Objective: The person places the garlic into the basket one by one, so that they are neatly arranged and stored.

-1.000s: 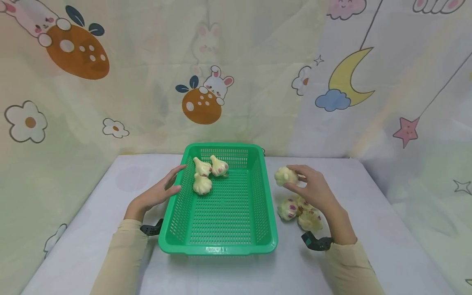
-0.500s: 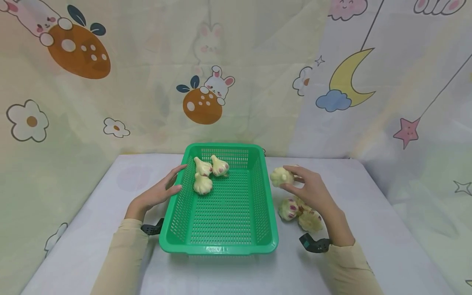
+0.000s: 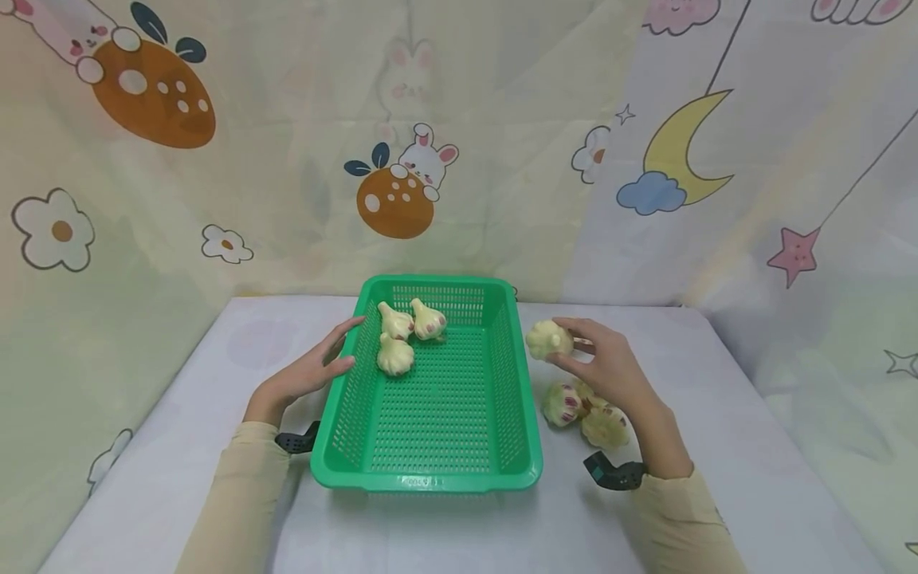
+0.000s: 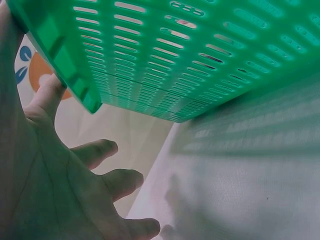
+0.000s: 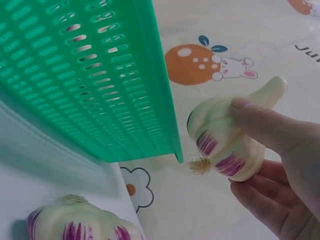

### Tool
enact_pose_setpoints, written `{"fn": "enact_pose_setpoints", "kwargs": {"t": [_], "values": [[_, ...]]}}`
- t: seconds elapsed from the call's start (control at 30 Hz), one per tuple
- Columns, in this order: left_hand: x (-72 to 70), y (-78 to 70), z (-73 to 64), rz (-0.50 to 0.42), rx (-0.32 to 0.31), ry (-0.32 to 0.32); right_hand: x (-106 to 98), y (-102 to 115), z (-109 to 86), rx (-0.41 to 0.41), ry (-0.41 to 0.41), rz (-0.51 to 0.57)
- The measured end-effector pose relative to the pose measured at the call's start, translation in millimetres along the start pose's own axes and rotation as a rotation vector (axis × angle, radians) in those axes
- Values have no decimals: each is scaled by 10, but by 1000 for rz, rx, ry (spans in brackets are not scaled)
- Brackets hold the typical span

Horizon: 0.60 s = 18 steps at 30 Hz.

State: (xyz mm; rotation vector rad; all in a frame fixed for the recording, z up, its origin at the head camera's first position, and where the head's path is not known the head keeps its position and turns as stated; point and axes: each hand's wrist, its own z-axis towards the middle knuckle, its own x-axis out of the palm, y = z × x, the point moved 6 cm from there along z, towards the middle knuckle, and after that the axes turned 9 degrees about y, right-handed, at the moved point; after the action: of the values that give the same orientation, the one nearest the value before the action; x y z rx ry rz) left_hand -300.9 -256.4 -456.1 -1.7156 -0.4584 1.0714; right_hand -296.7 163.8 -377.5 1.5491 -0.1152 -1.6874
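Between thumb and fingers, my right hand (image 3: 604, 359) holds a garlic bulb (image 5: 227, 135), pale with purple streaks and a tuft of roots, just outside the right rim of the green basket (image 3: 430, 481). Three garlic bulbs (image 3: 396, 355) lie inside the basket, toward its far left corner. My left hand (image 3: 308, 371) rests at the basket's left rim, its fingers spread; in the left wrist view one fingertip meets the rim while the other fingers (image 4: 122, 182) stay off the wall. Below my right hand, more garlic bulbs (image 3: 605, 426) are grouped on the table, partly hidden by the hand.
The basket stands mid-table on a white cloth (image 3: 445, 534). A curtain (image 3: 488, 215) printed with cartoon rabbits and flowers hangs behind the table. Each wrist wears a small black camera mount (image 3: 615, 472).
My right hand has shifted slightly left, bringing the held garlic bulb closer to the basket's right rim. The left hand and the bulbs in the basket have stayed put.
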Motion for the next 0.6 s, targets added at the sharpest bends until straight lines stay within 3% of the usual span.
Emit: {"fn": "enact_pose_setpoints", "kwargs": {"t": [0.3, 0.6], "values": [[6, -13, 1, -12, 9, 2, 3, 95, 78, -45, 18, 54], [8, -18, 12, -28, 20, 7, 55, 287, 252, -53, 116, 79]]}}
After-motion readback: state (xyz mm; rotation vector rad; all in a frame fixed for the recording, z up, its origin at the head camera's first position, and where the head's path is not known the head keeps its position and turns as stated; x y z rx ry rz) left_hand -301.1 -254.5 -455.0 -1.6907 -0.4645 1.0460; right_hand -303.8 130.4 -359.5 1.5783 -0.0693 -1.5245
